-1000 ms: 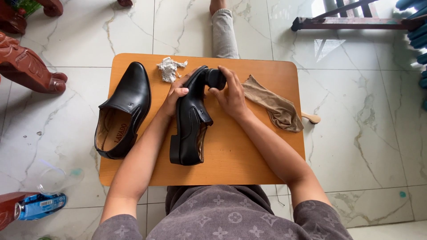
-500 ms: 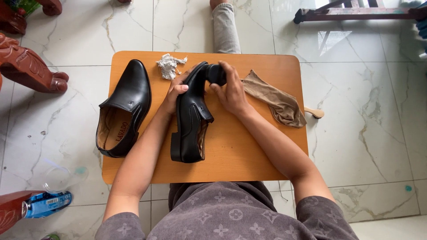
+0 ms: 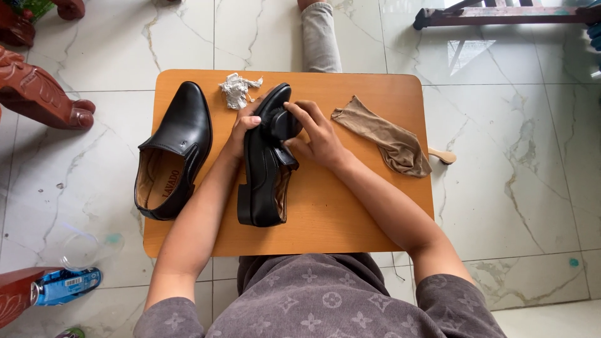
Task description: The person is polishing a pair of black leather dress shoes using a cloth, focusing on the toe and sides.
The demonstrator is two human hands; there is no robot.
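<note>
Barely anything's shifted: left hand (image 3: pixel 241 128) still props the shoe (image 3: pixel 266 166) on its side mid-table (image 3: pixel 350 213) for steadiness, right hand (image 3: pixel 316 134) fingers curled round a dark pad (image 3: pixel 285 123) at the toe.

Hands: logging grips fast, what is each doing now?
Left hand: steadying the black shoe on its side.
Right hand: closed on a black applicator against it.
</note>
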